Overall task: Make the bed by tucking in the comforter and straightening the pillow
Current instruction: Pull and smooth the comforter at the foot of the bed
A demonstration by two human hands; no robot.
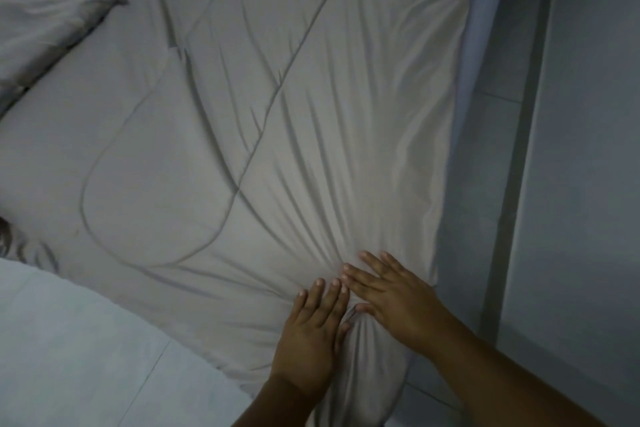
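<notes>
A pale quilted comforter (pixel 294 97) lies across the bed, creased in folds that fan out from its near corner. My left hand (pixel 311 333) rests flat on that corner, fingers spread. My right hand (pixel 391 298) lies flat beside it, palm down, fingers apart and overlapping the left fingertips. A bunched fold of comforter rises between the two thumbs. A pillow (pixel 41 31) with a patterned edge lies at the far left. The fitted sheet (pixel 69 121) shows bare between pillow and comforter.
The mattress edge (pixel 481 28) runs along the right side of the bed. Beyond it is a narrow strip of tiled floor (pixel 485 156) and a pale wall (pixel 588 149). A light cloth (pixel 69 350) fills the lower left corner.
</notes>
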